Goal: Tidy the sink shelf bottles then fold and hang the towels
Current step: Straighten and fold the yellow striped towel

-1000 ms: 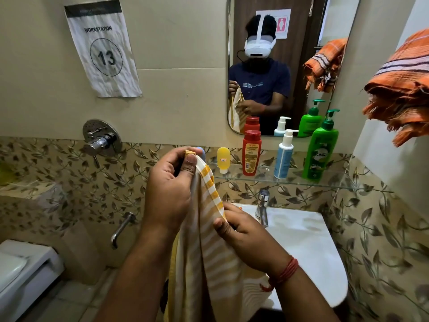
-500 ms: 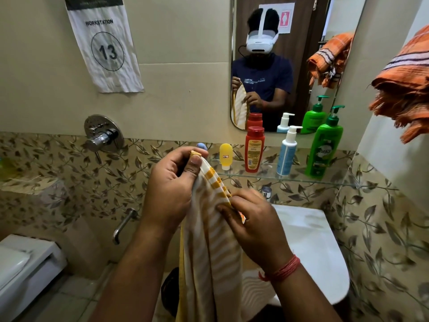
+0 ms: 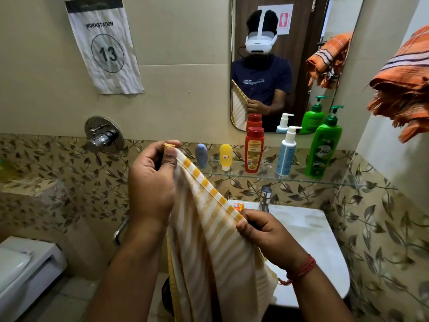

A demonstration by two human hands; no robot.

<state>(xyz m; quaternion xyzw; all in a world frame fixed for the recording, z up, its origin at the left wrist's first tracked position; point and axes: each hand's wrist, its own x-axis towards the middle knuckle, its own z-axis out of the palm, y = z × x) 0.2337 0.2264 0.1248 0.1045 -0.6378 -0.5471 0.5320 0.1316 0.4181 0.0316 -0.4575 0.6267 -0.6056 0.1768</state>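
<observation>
A white towel with yellow stripes (image 3: 213, 247) hangs in front of me, over the sink. My left hand (image 3: 152, 182) pinches its top corner, held high. My right hand (image 3: 264, 233) pinches the same striped edge lower and to the right, so the edge runs taut between them. On the glass shelf (image 3: 260, 174) stand several bottles in a row: a small grey-blue one (image 3: 201, 155), a small yellow one (image 3: 225, 156), a red one (image 3: 254, 149), a blue pump bottle (image 3: 286, 152) and a green pump bottle (image 3: 323, 149). An orange striped towel (image 3: 404, 89) hangs bunched at the upper right.
The white sink (image 3: 308, 231) with its tap (image 3: 264, 197) sits below the shelf. A mirror (image 3: 290, 61) hangs above it. A wall mixer valve (image 3: 103, 135) and a toilet cistern (image 3: 25, 273) are on the left, the side wall close on the right.
My right hand has slid down and to the right along the striped edge, away from my left hand, stretching the edge out. My left hand keeps its hold on the corner.
</observation>
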